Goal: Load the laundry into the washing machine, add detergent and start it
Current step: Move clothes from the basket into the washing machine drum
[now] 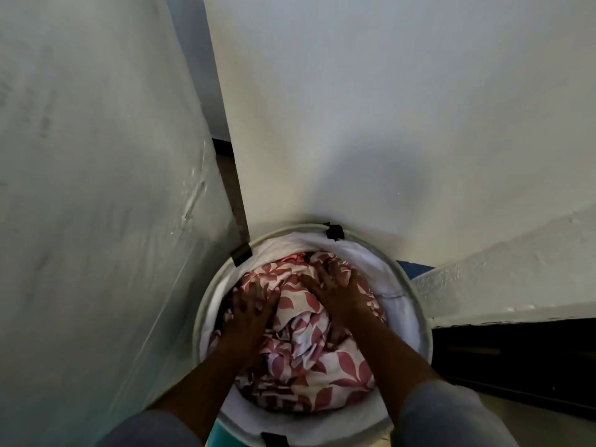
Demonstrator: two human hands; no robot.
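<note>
A round white laundry basket (409,285) stands on the floor against the wall, just below me. It is filled with white laundry printed with red leaves (325,366). Both my hands reach down into it. My left hand (250,309) lies on the left side of the pile, fingers spread and pressing into the cloth. My right hand (337,285) rests on the far top of the pile, fingers spread over the fabric. Whether either hand has closed on the cloth does not show. No washing machine or detergent is in view.
White walls close in on the left (96,188) and straight ahead (387,124), with a narrow gap (230,175) between them. A white ledge (516,279) runs at the right, with a dark recess (522,359) beneath it.
</note>
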